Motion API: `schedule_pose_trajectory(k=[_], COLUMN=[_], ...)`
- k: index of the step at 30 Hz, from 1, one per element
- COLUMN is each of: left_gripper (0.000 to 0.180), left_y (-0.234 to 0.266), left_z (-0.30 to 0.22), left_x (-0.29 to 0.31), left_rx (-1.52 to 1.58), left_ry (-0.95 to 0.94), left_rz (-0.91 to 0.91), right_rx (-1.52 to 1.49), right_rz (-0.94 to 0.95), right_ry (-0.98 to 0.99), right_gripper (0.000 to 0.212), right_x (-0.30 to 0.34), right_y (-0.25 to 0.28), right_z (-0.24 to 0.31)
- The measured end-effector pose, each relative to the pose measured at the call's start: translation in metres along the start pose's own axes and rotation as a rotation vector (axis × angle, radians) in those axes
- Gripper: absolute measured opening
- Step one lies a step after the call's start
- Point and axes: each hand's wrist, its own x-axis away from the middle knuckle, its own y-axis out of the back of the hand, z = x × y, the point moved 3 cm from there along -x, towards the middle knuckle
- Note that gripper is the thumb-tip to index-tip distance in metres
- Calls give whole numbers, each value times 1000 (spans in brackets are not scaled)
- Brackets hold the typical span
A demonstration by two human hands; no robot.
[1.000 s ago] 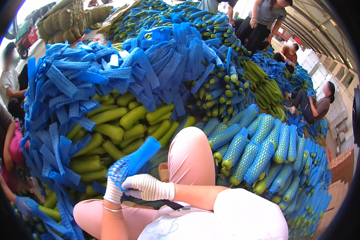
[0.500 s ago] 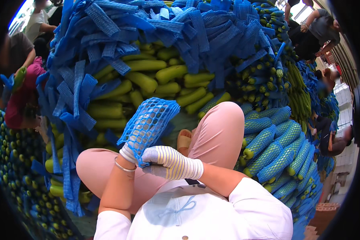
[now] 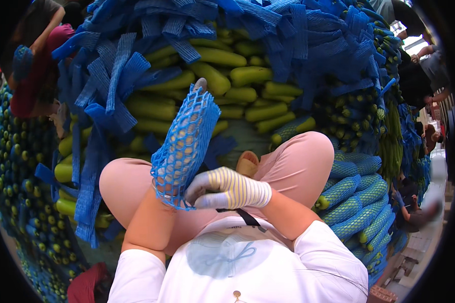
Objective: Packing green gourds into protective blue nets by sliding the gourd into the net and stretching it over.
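My left hand [image 3: 179, 134] is inside a blue foam mesh sleeve [image 3: 207, 121], fingers stretched out toward the pile. One grey gloved fingertip [image 3: 200, 85] pokes out of the far end, and the near edge flares around my wrist. My right hand [image 3: 232, 188], in a white glove with yellow and grey stripes, is beside that near edge. Its fingers are loosely curled and apart, the tips at the mesh. Beyond my hands lies a heap of bare, long green gourd-like vegetables [image 3: 210, 77].
Flat blue mesh sleeves [image 3: 298, 48] cover the heap's far side and left edge. Sleeved green vegetables [image 3: 356, 197] are stacked to my right, with more on the left [image 3: 30, 202]. My bent knees [image 3: 301, 161] flank my hands. Other people sit at both sides.
The mesh has slid farther down my left hand, and a fingertip now shows through its far end. My right fingers have loosened from the bunched near edge. The view has shifted.
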Motion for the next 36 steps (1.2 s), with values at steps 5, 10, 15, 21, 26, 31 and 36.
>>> schedule_pose_trajectory(k=[5, 10, 15, 21, 26, 31, 36], left_gripper=[36, 39, 80, 86, 90, 88, 74], left_y=[3, 23, 49, 28, 32, 18, 13], left_z=[-2, 3, 11, 12, 13, 28, 13], left_x=[-3, -16, -7, -14, -15, -11, 3], left_rx=[-92, -242, -913, -1186, -1380, -1633, -553], left_ry=[94, 88, -43, 12, -108, -496, 75], left_rz=[-237, -253, 153, 252, 306, 287, 263], right_rx=[-255, 399, -22, -51, -785, -921, -690], right_rz=[-908, -1450, -1607, -1826, -1272, -813, -657], right_ry=[135, -615, -951, -664, 104, 184, 168], right_gripper=[37, 99, 134, 93, 49, 59, 74], right_x=[-38, -42, -85, -58, -34, -24, -12], right_y=[157, 318, 346, 355, 274, 139, 89], right_z=[-33, -137, -143, -148, -118, -50, -20])
